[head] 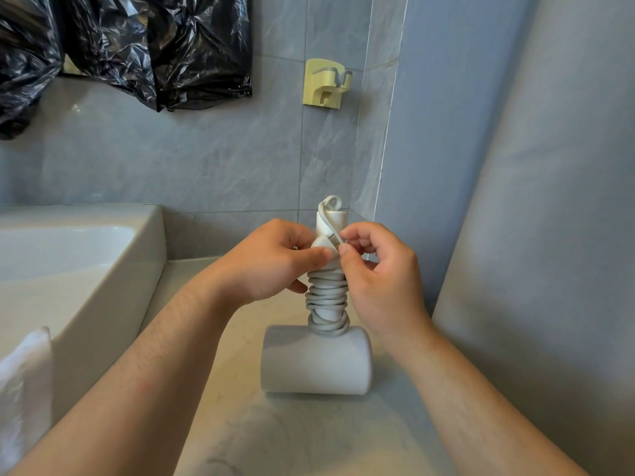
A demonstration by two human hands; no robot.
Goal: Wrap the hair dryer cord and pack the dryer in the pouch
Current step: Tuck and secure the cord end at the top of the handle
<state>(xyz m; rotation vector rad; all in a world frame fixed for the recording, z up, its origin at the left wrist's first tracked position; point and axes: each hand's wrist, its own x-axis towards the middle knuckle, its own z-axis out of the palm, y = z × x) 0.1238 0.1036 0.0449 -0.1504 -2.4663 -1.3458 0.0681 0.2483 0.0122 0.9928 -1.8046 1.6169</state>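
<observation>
A white hair dryer (314, 360) rests on the countertop with its barrel lying down and its handle standing upright. The grey-white cord (326, 300) is coiled many times around the handle, and a short loop of it sticks up over the handle's top end. My left hand (271, 261) grips the upper part of the handle and presses the plug against it. My right hand (376, 269) pinches the cord's end beside the plug. No pouch is in view.
A white basin (79, 266) stands to the left on the pale marble counter (309, 438), with a white towel (24, 379) at the lower left. A yellow wall holder (326, 83) and black plastic bags (130, 46) hang on the grey tiles. A wall rises at the right.
</observation>
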